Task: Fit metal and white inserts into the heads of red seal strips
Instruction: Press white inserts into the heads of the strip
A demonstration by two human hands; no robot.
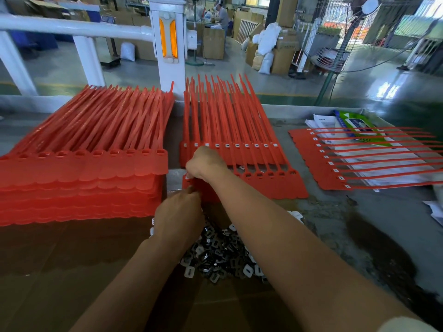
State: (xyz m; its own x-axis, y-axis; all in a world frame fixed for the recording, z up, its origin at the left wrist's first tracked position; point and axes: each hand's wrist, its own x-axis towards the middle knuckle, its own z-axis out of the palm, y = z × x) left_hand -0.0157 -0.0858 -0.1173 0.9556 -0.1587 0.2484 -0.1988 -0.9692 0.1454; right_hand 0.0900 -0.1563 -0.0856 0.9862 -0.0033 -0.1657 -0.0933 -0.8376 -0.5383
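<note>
Two hands meet at frame centre, at the left end of a sheet of red strips (275, 188). The sheet's heads form a row across the frame, and its tails run away toward the top. The right hand (203, 164) is nearer, directly over the end head, with its fingers curled down and pinching it. The left hand (178, 212) reaches up from below, fingertips bunched at the same spot; what they hold cannot be told. Inserts (223, 252) lie heaped just below both hands.

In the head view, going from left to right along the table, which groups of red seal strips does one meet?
First the tall stack of red strips → the middle strip sheets, tails pointing away → the single strip sheet, lying sideways on papers.
</note>
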